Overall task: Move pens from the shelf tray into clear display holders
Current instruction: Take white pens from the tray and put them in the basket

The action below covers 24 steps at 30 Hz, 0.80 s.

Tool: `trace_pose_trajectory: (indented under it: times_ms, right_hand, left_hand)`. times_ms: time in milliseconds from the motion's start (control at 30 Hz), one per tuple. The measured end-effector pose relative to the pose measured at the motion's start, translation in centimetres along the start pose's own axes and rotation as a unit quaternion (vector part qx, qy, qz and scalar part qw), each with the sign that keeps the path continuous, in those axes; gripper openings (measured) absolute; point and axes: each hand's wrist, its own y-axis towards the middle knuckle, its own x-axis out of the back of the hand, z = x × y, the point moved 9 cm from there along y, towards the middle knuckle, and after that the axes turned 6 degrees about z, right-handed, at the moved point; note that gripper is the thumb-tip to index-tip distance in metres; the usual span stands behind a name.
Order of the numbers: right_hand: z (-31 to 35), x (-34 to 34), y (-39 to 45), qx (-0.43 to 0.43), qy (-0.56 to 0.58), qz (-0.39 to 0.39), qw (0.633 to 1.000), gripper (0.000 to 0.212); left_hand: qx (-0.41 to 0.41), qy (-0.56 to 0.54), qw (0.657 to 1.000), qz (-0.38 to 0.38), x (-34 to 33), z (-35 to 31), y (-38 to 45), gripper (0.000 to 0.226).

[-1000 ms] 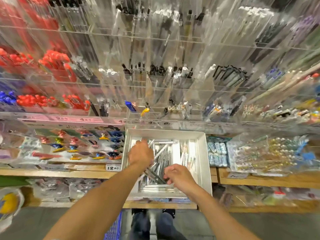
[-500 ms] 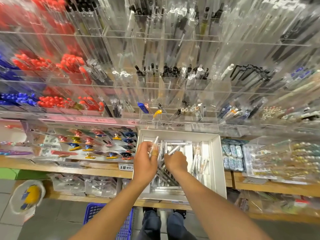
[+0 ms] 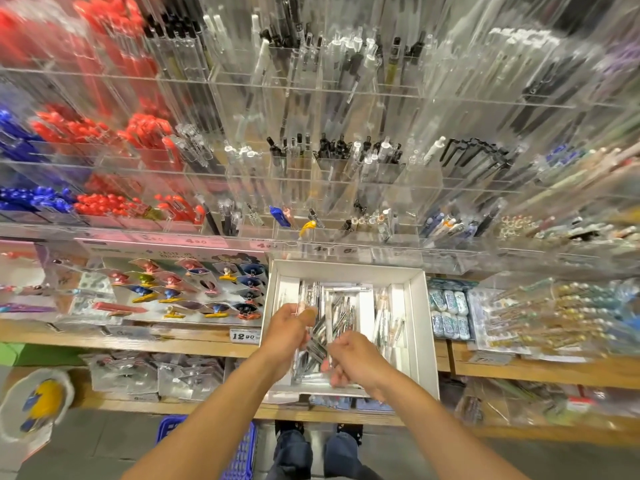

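A white shelf tray sits on the wooden shelf and holds a heap of clear and silver pens. My left hand is over the tray's left side and grips a small bunch of clear pens that stick up past its fingers. My right hand is low over the tray's near end, fingers curled down into the pens. Above the tray rise rows of clear display holders with black, white and clear pens.
Red pens and blue pens fill holders at the left. Packaged clips lie left of the tray, erasers and packed pens at its right. A blue basket stands on the floor by my feet.
My right hand went up to the left hand, then came back down to the tray's near end. The left hand now holds pens upright. The view shifted so the tray sits further right.
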Motion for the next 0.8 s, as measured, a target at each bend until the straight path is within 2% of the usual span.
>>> trace_pose_trajectory:
  times_ms: [100, 167, 267, 367, 467, 633, 733, 800]
  right_hand:
    - [0.7, -2.0, -1.4, 0.043, -0.060, 0.050, 0.996, 0.012]
    - [1.1, -2.8, -1.6, 0.068, -0.065, 0.060, 0.994, 0.013]
    - [1.4, -2.8, -0.9, 0.082, -0.070, 0.060, 0.992, 0.015]
    - [0.5, -0.1, 0.9, 0.049, -0.089, -0.013, 0.995, 0.012]
    - [0.7, 2.2, 2.8, 0.050, -0.195, -0.093, 0.975, 0.016]
    - [2.2, 1.8, 6.0, 0.081, -0.373, -0.119, 0.917, 0.023]
    - [2.7, -0.2, 7.0, 0.121, -0.529, -0.091, 0.835, 0.017]
    - [2.6, -1.2, 7.1, 0.152, -0.594, -0.072, 0.786, 0.015]
  left_hand:
    - [-0.006, -0.014, 0.999, 0.028, -0.8, -0.4, -0.7, 0.018]
    - [-0.018, -0.016, 0.999, 0.028, -0.8, -0.7, -1.1, 0.011]
    - [-0.039, -0.025, 0.999, 0.009, 0.3, -1.6, -1.7, 0.015]
    - [-0.056, -0.035, 0.998, 0.007, 1.6, -2.9, -2.6, 0.016]
    - [-0.062, -0.021, 0.998, 0.008, 2.7, -3.4, -3.3, 0.015]
    - [-0.044, -0.030, 0.999, -0.004, 4.2, -2.9, -4.0, 0.014]
    - [-0.041, -0.034, 0.999, -0.006, 4.7, -2.6, -4.2, 0.015]
    - [-0.039, -0.039, 0.998, -0.007, 4.9, -2.4, -4.3, 0.016]
